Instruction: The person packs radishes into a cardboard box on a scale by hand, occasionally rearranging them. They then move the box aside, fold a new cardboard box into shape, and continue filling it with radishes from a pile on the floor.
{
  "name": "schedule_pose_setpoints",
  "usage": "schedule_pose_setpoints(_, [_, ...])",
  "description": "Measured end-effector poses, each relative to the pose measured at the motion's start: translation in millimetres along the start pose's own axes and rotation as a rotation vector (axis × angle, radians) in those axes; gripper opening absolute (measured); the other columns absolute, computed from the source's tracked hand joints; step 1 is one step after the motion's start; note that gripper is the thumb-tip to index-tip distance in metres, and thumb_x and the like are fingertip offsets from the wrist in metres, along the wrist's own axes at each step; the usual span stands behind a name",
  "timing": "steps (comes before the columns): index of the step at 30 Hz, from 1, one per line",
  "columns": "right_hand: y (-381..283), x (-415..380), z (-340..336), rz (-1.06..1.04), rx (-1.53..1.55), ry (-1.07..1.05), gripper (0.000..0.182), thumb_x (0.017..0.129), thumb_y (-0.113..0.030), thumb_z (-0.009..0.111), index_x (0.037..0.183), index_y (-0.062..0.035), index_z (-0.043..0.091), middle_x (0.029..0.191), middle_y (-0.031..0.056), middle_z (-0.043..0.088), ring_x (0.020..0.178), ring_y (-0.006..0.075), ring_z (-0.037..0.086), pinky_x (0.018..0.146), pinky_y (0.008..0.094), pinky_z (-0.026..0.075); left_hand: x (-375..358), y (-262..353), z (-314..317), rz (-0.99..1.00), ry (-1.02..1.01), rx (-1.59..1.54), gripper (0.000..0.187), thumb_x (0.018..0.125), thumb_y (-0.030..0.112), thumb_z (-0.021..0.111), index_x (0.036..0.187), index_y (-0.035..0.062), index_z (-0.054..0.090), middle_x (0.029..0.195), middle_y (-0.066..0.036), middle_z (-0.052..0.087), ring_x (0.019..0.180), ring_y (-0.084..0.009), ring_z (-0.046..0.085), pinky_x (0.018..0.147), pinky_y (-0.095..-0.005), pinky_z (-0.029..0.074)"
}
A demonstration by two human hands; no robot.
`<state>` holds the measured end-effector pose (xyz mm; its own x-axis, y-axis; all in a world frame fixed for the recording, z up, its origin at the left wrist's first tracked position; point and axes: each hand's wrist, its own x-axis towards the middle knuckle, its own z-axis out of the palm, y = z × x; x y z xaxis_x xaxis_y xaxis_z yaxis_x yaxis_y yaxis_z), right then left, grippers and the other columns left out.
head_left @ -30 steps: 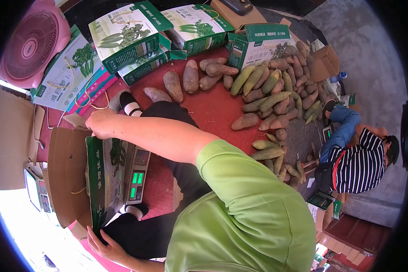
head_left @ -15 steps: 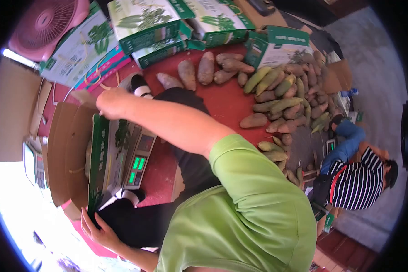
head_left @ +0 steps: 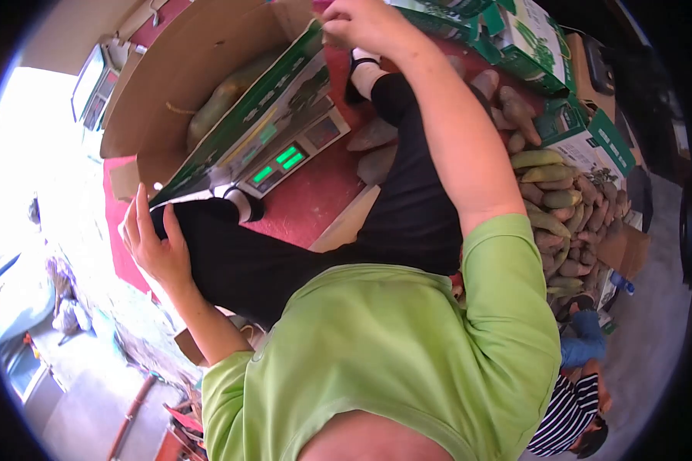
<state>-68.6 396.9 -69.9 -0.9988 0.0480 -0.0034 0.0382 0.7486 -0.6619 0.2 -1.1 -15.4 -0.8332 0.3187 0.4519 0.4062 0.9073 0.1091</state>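
lime-green short-sleeved shirt (head_left: pixel 392 323), black trousers (head_left: pixel 223 250), white socks (head_left: pixel 241 204), black shoes (head_left: pixel 352 91)

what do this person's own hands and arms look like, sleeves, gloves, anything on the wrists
Both the left hand and right hand are gloveless. The forearms are uncovered, below short, plain light green sleeves. No watch or bracelet shows.

Two scales (head_left: pixel 288 159), at least four green boxes (head_left: pixel 263 104) lol
Plus one striped-shirt person (head_left: pixel 565 413), and veggies (head_left: pixel 550 174) too piled up to count
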Motion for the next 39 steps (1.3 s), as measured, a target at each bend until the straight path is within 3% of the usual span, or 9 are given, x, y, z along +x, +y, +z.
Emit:
schedule_pose_setpoints(12, [-7, -6, -5, 0.056, 0.052, 0.109, 0.029, 0.080, -0.023, 0.062, 0.101, -0.0031, 0.066, 0.093, 0.0179, 0.068, 0.089, 0.0327, 0.064, 0.079, 0.0389, 0.050, -8, -17, -2, -0.006, 0.015, 0.032, 0.039, 0.087, 0.017, 0.064, 0.125, 0.0121, 0.059, 0.115, -0.012, 0.062, 0.107, -0.0289, 0.058, 0.090, -0.0387, 0.045])
schedule_pose_setpoints(18, [-9, -12, -13, -0.154, 0.327, 0.355, 0.026, 0.079, -0.018, 0.064, 0.098, -0.0005, 0.068, 0.093, 0.0189, 0.068, 0.087, 0.0305, 0.065, 0.078, 0.0366, 0.050, -6, -10, -2, 0.002, 0.029, -0.002, 0.041, 0.086, 0.013, 0.064, 0.126, 0.0082, 0.057, 0.114, -0.013, 0.063, 0.105, -0.0308, 0.057, 0.091, -0.0417, 0.044])
schedule_pose_setpoints(20, [-4, -12, -19, -0.235, 0.366, 0.420, 0.023, 0.083, -0.013, 0.062, 0.100, 0.0015, 0.066, 0.084, 0.0162, 0.068, 0.078, 0.0247, 0.065, 0.072, 0.0340, 0.051, -5, -12, 0, 0.034, 0.032, -0.033, 0.040, 0.087, 0.012, 0.064, 0.126, 0.0081, 0.057, 0.113, -0.013, 0.063, 0.105, -0.0312, 0.058, 0.090, -0.0415, 0.045])
schedule_pose_setpoints(23, [-35, -42, -58, 0.032, 0.942, 0.224, 0.021, 0.089, -0.010, 0.059, 0.105, 0.0032, 0.062, 0.075, 0.0035, 0.061, 0.065, 0.0091, 0.057, 0.059, 0.0243, 0.048, -4, -9, -1, 0.020, 0.015, -0.042, 0.038, 0.088, 0.013, 0.063, 0.126, 0.0089, 0.057, 0.110, -0.013, 0.063, 0.104, -0.0304, 0.058, 0.089, -0.0406, 0.046])
schedule_pose_setpoints(28, [3, -83, -79, -0.105, 0.784, 0.339, 0.022, 0.088, -0.012, 0.060, 0.104, 0.0041, 0.062, 0.080, 0.0041, 0.062, 0.070, 0.0115, 0.059, 0.063, 0.0253, 0.049, -5, -5, 0, -0.004, 0.009, -0.041, 0.037, 0.089, 0.015, 0.063, 0.125, 0.0106, 0.058, 0.111, -0.013, 0.063, 0.104, -0.0300, 0.058, 0.089, -0.0408, 0.046])
schedule_pose_setpoints(32, [81, -154, -60, 0.223, 0.370, 0.408, 0.025, 0.086, -0.019, 0.062, 0.106, -0.0059, 0.066, 0.089, 0.0063, 0.068, 0.081, 0.0173, 0.064, 0.072, 0.0303, 0.050, -4, -10, 4, 0.066, 0.003, -0.041, 0.037, 0.089, 0.015, 0.062, 0.125, 0.0103, 0.058, 0.111, -0.013, 0.064, 0.104, -0.0292, 0.058, 0.089, -0.0399, 0.046])
schedule_pose_setpoints(34, [132, -201, -29, 0.349, 0.355, 0.412, 0.024, 0.087, -0.014, 0.063, 0.109, -0.0047, 0.065, 0.090, 0.0039, 0.066, 0.081, 0.0132, 0.061, 0.073, 0.0278, 0.050, -3, -8, 4, 0.082, 0.016, -0.036, 0.036, 0.089, 0.017, 0.062, 0.125, 0.0102, 0.058, 0.112, -0.012, 0.064, 0.105, -0.0288, 0.058, 0.089, -0.0394, 0.046])
schedule_pose_setpoints(36, [179, -253, 17, 0.511, 0.196, 0.427, 0.028, 0.082, -0.021, 0.066, 0.107, -0.0080, 0.066, 0.098, 0.0124, 0.068, 0.090, 0.0250, 0.066, 0.079, 0.0351, 0.051, -3, -8, 4, 0.084, 0.002, -0.019, 0.036, 0.089, 0.017, 0.062, 0.125, 0.0102, 0.059, 0.114, -0.011, 0.064, 0.104, -0.0286, 0.059, 0.089, -0.0393, 0.047])
schedule_pose_setpoints(39, [212, -334, 92, 0.800, 0.146, 0.232, 0.026, 0.083, -0.020, 0.064, 0.106, -0.0075, 0.066, 0.101, 0.0149, 0.067, 0.095, 0.0298, 0.064, 0.081, 0.0389, 0.050, -2, -8, 4, 0.073, -0.015, 0.009, 0.035, 0.090, 0.018, 0.062, 0.124, 0.0102, 0.059, 0.116, -0.010, 0.063, 0.105, -0.0279, 0.059, 0.089, -0.0392, 0.047])
